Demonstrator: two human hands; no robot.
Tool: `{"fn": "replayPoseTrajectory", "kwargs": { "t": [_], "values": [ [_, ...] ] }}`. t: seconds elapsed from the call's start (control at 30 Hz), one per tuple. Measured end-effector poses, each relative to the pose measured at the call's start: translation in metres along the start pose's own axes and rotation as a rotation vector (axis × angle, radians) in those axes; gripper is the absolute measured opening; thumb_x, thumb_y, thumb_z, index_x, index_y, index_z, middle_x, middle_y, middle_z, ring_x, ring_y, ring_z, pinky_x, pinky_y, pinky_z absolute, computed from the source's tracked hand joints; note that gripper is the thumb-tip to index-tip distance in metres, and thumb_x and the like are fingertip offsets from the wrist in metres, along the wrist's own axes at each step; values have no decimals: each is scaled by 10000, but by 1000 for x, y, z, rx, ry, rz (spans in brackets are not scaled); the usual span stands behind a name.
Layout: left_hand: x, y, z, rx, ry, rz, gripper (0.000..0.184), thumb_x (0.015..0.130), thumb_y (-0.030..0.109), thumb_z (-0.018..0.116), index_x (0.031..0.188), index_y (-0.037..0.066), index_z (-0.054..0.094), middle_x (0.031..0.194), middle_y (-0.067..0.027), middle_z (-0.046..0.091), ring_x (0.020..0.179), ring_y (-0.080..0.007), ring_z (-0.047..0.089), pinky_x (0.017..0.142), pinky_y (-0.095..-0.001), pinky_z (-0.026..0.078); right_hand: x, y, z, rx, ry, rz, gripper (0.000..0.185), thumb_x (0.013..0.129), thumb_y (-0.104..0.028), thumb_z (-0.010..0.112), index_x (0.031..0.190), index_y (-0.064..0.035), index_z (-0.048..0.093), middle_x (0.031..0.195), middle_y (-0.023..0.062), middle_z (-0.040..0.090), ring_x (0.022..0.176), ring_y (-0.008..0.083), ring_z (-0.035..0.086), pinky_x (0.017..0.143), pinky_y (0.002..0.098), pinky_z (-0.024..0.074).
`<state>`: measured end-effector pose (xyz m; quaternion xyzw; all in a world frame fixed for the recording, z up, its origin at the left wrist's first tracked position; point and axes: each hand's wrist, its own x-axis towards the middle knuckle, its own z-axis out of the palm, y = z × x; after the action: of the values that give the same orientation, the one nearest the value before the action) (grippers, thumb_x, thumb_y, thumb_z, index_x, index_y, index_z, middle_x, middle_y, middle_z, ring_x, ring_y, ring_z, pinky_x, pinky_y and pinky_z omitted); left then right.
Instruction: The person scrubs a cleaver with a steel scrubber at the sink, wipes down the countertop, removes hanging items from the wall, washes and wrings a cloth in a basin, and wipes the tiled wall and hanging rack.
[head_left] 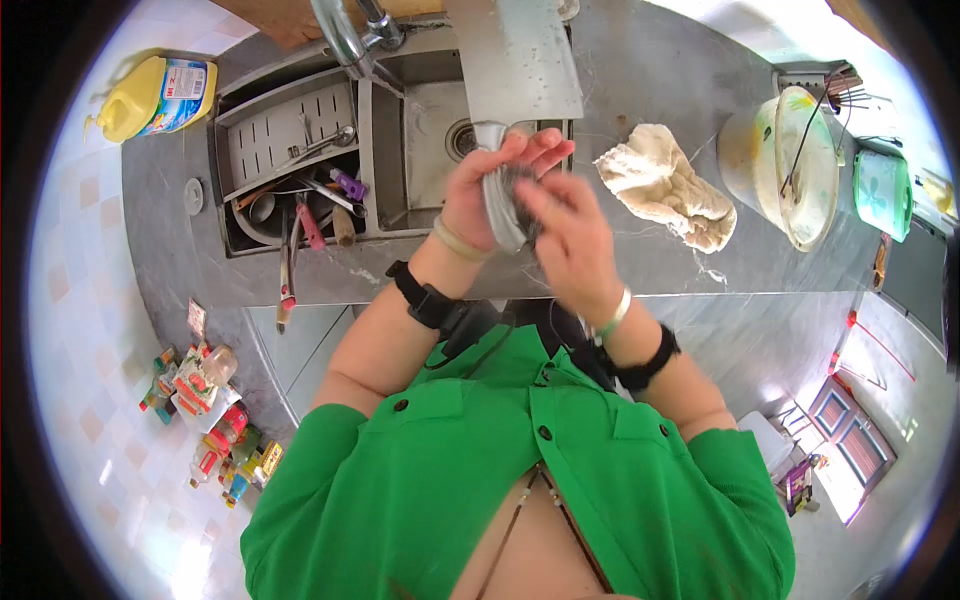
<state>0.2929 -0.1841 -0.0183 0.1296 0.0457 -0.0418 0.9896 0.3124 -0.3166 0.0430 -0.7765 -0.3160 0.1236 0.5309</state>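
Over the front of the sink (395,215), my two hands meet around a shiny, curved metal piece (503,210), whose exact kind I cannot make out. My left hand (468,195) is closed on it from the left side, fingers behind it. My right hand (578,240) is blurred by motion. Its bent fingers press a dark grey scouring pad (524,190), which looks like steel wool, against the metal. Just beyond the hands, a wet flat metal sheet (520,65) lies over the sink's right part.
Left of the basin, a slotted drainer tray (285,130) and several utensils fill a compartment. A faucet (345,40) stands behind. A yellow jug (160,98) is at the far left. To the right lie a beige cloth (668,190) and a large pale bucket (750,155).
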Motion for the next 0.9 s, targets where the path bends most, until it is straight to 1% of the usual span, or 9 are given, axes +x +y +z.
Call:
{"fn": "replayPoseTrajectory", "kwargs": {
  "t": [0.23,0.33,0.43,0.5,0.57,0.67,0.77,0.83,0.9],
  "values": [
    [1,4,8,-166,-122,-25,144,793,272,519,814,142,462,1254,-88,469,1295,-306,287,1053,-471,263,-13,-13,-6,-17,-29,-53,400,658,53,467,1026,-4,614,962,146,516,843,306,540,735,363,458],
    [3,2,13,-65,-115,-20,108,800,227,490,828,128,459,1223,-85,516,1299,-312,285,1040,-473,283,13,-11,-14,-200,-4,-133,384,625,26,521,990,-15,633,939,117,520,793,289,524,701,374,460],
    [0,13,14,28,-26,-68,84,817,196,472,833,117,448,1192,-94,539,1287,-327,309,1048,-456,261,-11,-29,-19,-349,-224,-248,375,626,14,538,980,-54,643,920,102,523,741,277,501,662,355,447],
    [-5,15,19,67,45,-132,78,823,186,469,836,110,454,1181,-103,544,1285,-333,312,1047,-450,262,-9,-23,-17,-397,-164,-284,396,587,-19,575,968,-94,649,918,82,517,695,252,479,621,339,432],
    [0,7,13,115,-91,-43,64,834,167,464,833,103,470,1151,-102,560,1291,-336,307,1012,-490,302,13,-13,-17,-442,-39,-329,412,560,-27,589,961,-100,652,925,70,515,684,240,473,609,338,431],
    [-2,16,22,-3,2,-103,72,834,168,474,817,99,465,1164,-116,557,1292,-340,314,1023,-480,294,-6,-20,-17,-418,-151,-310,400,575,-17,586,960,-100,652,928,67,510,691,245,472,604,356,428],
    [-4,17,20,4,5,-98,75,825,165,485,811,96,461,1072,-104,570,1274,-332,338,1012,-443,335,-15,-17,-19,-392,-185,-301,398,574,-19,586,958,-102,654,925,78,508,710,260,490,619,364,438],
    [-5,13,27,19,20,-58,77,809,160,497,804,98,450,964,-83,555,1231,-312,383,947,-413,396,4,-16,-21,-401,-80,-349,399,562,-19,589,947,-103,658,922,78,509,712,261,497,623,362,442],
    [-7,15,34,37,30,-65,88,792,153,505,795,99,436,872,-65,523,1165,-281,427,867,-373,441,7,-11,-26,-368,-132,-337,396,569,-9,571,944,-100,659,921,83,526,752,261,518,653,360,457]
  ]
}}
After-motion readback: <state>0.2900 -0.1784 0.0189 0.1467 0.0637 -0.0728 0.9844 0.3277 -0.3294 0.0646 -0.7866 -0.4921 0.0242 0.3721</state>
